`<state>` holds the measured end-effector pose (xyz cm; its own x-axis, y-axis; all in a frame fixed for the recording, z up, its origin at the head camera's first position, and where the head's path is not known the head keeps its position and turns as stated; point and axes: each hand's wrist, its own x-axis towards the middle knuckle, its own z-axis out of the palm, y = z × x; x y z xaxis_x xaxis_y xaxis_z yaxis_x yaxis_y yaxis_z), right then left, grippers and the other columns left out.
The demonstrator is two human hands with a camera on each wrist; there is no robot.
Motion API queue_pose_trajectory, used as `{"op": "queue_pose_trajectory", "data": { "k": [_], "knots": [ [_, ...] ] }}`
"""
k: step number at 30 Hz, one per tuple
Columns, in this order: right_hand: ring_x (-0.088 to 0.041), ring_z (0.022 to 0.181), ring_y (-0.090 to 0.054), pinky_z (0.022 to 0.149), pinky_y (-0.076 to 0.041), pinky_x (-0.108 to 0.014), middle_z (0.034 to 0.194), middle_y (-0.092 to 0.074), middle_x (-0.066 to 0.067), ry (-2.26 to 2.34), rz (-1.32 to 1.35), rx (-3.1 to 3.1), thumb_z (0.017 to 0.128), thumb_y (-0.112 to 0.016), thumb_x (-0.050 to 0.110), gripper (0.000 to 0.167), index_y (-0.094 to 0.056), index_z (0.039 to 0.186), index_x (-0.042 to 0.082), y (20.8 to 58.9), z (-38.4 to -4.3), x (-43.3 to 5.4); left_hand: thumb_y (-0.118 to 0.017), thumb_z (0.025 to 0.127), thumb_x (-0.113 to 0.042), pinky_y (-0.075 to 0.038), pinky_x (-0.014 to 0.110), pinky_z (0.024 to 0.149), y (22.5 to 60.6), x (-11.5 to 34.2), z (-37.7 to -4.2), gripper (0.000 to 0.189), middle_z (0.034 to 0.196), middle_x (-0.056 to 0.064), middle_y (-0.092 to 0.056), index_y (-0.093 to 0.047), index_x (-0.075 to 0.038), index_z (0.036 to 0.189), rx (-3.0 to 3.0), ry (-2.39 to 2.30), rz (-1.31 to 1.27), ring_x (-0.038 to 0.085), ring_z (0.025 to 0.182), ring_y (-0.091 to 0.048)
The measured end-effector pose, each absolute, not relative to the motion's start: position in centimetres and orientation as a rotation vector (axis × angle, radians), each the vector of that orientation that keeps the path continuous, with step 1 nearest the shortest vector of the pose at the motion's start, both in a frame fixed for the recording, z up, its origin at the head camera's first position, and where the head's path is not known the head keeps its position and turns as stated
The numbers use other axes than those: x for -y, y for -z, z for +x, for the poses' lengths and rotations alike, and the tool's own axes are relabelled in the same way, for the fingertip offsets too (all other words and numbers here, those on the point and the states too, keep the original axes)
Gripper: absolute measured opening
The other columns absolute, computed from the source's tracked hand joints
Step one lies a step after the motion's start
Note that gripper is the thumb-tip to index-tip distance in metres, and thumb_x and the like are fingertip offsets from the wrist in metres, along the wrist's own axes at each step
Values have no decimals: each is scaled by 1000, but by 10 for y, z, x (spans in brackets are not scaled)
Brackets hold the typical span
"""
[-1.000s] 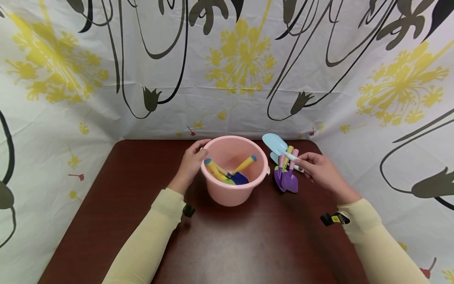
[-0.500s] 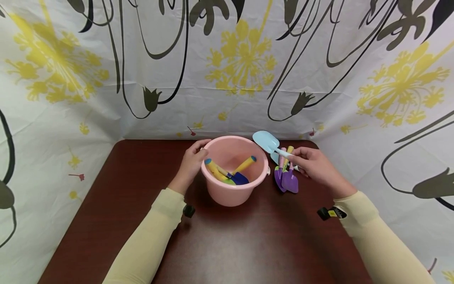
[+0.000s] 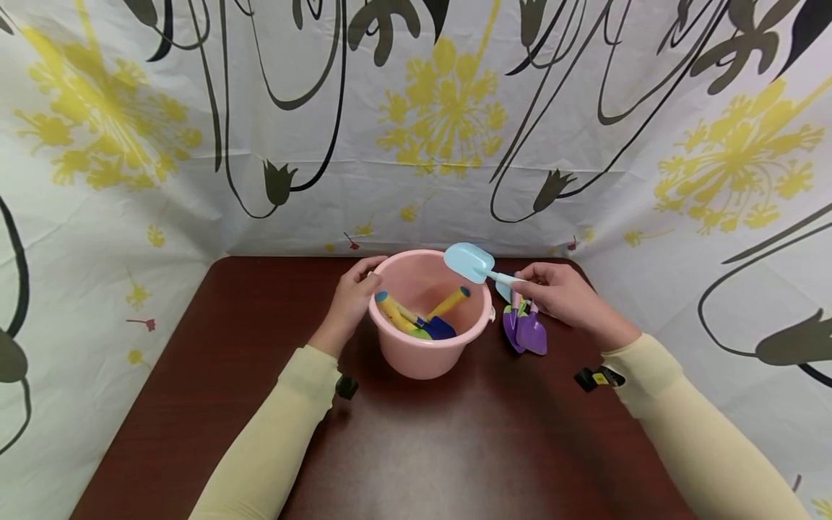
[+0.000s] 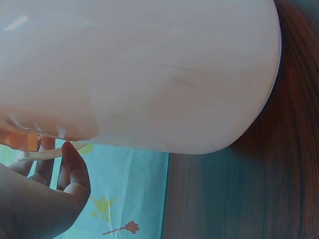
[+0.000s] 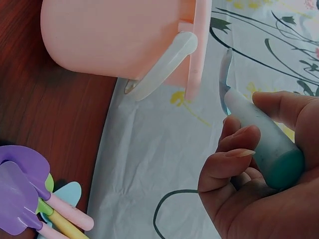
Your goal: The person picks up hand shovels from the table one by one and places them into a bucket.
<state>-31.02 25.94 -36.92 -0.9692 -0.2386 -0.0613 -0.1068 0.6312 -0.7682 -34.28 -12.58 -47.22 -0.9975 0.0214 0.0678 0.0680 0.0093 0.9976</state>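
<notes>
A pink bucket (image 3: 421,360) stands on the table, and my left hand (image 3: 351,300) grips its rim from the left side. In the left wrist view, fingers (image 4: 76,167) curl up beside the white bucket handle (image 4: 47,153). My right hand (image 3: 562,297) holds a light blue toy shovel (image 3: 469,262) by its handle, the blade overlapping the bucket's right back rim in the head view. The right wrist view shows the shovel's pale handle (image 5: 264,137) between thumb and fingers. Inside the bucket lie yellow-handled toy tools, one with a dark blue blade (image 3: 439,328).
Right of the bucket lies a pile of toy shovels, with purple blades (image 3: 531,336) in front and another light blue one (image 3: 503,290) behind. A patterned cloth (image 3: 416,209) hangs along the back and sides of the dark red table (image 3: 416,462).
My right hand has moved left, carrying the light blue toy shovel from above the pile to the bucket's right back rim. The left hand and the bucket stay put.
</notes>
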Motion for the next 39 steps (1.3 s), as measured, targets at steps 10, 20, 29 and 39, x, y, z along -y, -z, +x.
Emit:
{"op": "queue_pose_trajectory", "data": {
  "k": [10,20,29,39],
  "knots": [
    [-22,68,-64,60,-54,-34,83,-74,-4,1105,-354,-2749,107,-72,47,37,-75,117,11,364,-317,-246,-64,110,-26,-55,48,112,471,126,-341,37,147,5,-65,-71,-24,147,2212,2185,-99,28,127,-65],
    [-27,65,-66,55,-54,-40,82,-71,-9,1013,-410,-2768,106,-74,49,31,-78,110,18,363,-327,-229,-64,110,-27,-54,48,112,473,127,-343,37,147,5,-65,-71,-23,146,2203,2194,-99,28,127,-64],
    [-30,58,-66,54,-57,-46,110,-74,-7,942,-508,-2771,107,-72,42,27,-79,116,18,363,-340,-217,-63,111,-26,-54,48,112,473,127,-342,38,149,4,-65,-70,-24,148,2201,2198,-95,27,127,-64],
    [-23,55,-56,54,-53,-40,96,-71,-7,858,-566,-2786,106,-75,39,24,-79,112,16,360,-345,-202,-63,111,-27,-54,47,113,473,128,-341,38,150,3,-65,-70,-24,148,2204,2197,-85,27,128,-63]
  ]
}}
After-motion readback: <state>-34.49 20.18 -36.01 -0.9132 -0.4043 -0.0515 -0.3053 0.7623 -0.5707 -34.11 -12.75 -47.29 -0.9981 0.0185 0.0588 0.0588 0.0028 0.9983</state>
